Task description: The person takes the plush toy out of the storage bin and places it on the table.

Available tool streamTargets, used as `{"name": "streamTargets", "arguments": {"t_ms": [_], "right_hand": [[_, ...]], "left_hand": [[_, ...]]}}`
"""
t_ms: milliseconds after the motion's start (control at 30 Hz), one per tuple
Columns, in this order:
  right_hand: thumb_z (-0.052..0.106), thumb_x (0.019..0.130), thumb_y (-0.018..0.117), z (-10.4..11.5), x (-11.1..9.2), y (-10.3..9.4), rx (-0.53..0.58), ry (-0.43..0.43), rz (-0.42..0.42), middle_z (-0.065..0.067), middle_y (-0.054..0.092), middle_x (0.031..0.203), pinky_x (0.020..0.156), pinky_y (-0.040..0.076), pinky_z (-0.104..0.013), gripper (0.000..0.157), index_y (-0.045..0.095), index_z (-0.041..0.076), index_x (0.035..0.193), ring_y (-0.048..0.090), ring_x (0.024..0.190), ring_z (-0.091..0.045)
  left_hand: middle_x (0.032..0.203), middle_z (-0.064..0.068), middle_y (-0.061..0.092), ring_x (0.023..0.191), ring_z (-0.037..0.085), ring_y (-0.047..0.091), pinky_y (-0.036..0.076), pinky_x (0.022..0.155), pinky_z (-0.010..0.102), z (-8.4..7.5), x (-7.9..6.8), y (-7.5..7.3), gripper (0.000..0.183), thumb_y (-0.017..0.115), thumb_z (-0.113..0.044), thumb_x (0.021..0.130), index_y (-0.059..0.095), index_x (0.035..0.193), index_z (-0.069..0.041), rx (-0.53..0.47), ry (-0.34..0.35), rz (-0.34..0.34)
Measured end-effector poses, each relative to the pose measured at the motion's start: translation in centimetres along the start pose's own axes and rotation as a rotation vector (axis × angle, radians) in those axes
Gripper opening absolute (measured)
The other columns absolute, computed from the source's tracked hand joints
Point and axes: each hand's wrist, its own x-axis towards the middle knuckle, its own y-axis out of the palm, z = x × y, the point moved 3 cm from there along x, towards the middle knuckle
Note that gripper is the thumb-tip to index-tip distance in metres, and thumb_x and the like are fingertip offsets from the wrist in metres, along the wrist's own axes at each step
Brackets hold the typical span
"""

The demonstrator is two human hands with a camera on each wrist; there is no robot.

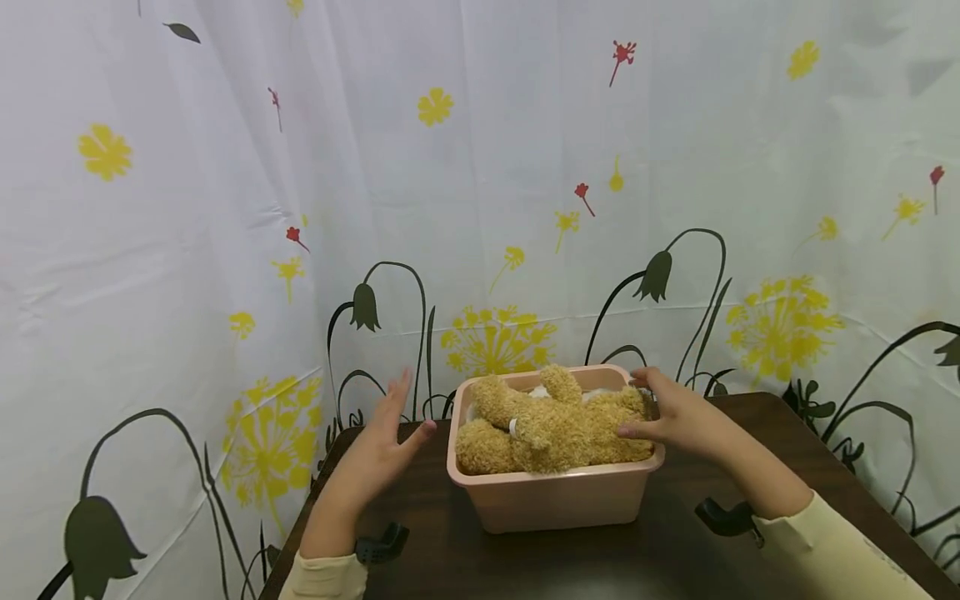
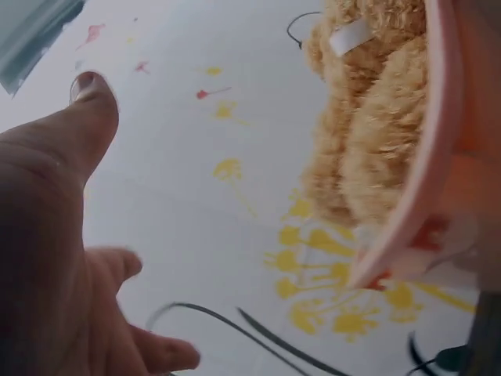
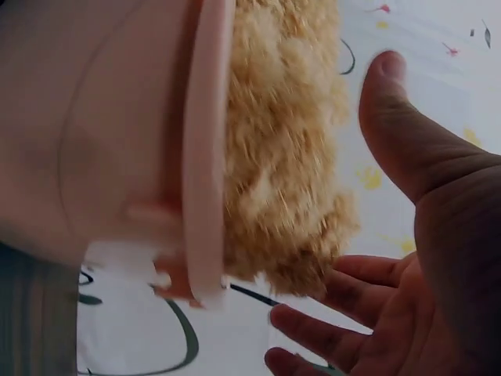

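A curly, golden-brown plush toy (image 1: 558, 429) lies in a pink plastic basin (image 1: 555, 500), filling it to above the rim. A small white tag (image 2: 351, 36) shows on its fur. To the left of the basin my left hand (image 1: 378, 458) hovers apart from it, thumb and fingers spread, holding nothing. Over the basin's right rim is my right hand (image 1: 678, 417), its thumb and fingers apart beside the plush. In the right wrist view its fingertips (image 3: 337, 274) come close to the fur; whether they touch I cannot tell. White material peeks out under the toy.
The basin stands on a dark brown table (image 1: 570, 567). Behind it hangs a white curtain (image 1: 480, 208) printed with yellow, red and dark green flowers. A black wrist strap (image 1: 381, 543) sits on the left wrist, and another dark device (image 1: 723, 517) on the right.
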Motion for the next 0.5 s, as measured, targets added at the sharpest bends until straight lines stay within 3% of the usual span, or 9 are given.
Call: {"name": "streamTargets", "arguments": {"t_ms": [100, 200, 367, 500], "right_hand": [[0.056, 0.088, 0.089, 0.2, 0.3, 1.3, 0.035, -0.010, 0.037, -0.023, 0.066, 0.135, 0.096, 0.057, -0.055, 0.110, 0.034, -0.004, 0.162, 0.069, 0.117, -0.038], [0.054, 0.083, 0.094, 0.3, -0.1, 1.9, 0.002, -0.013, 0.045, -0.014, 0.066, 0.125, 0.090, 0.057, -0.051, 0.106, 0.041, -0.002, 0.156, 0.068, 0.109, -0.028], [0.063, 0.077, 0.094, 1.2, -0.5, 2.6, -0.161, -0.019, -0.014, -0.010, 0.069, 0.130, 0.095, 0.048, -0.070, 0.096, 0.054, 0.006, 0.144, 0.069, 0.121, -0.036], [0.059, 0.079, 0.094, 1.8, -0.6, 3.0, -0.173, -0.020, -0.046, -0.011, 0.069, 0.129, 0.094, 0.048, -0.070, 0.092, 0.055, 0.005, 0.143, 0.068, 0.119, -0.036]], "left_hand": [[0.184, 0.015, -0.004, 0.169, 0.044, 0.004, 0.020, 0.126, 0.079, 0.6, -0.2, 1.5, 0.096, 0.054, -0.070, 0.106, -0.010, 0.173, -0.044, -0.062, -0.032, 0.050], [0.185, 0.011, -0.004, 0.169, 0.042, 0.007, 0.020, 0.128, 0.076, 0.5, 0.2, 3.5, 0.101, 0.059, -0.066, 0.106, -0.013, 0.173, -0.043, -0.129, -0.032, 0.089], [0.184, 0.014, -0.003, 0.168, 0.045, 0.015, 0.027, 0.128, 0.072, -0.1, 0.8, 5.7, 0.116, 0.068, -0.062, 0.103, -0.020, 0.173, -0.035, -0.219, -0.013, 0.158], [0.184, 0.015, -0.003, 0.165, 0.049, 0.025, 0.035, 0.125, 0.070, -0.3, 0.8, 6.9, 0.125, 0.072, -0.068, 0.098, -0.023, 0.172, -0.034, -0.269, -0.005, 0.198]]}}
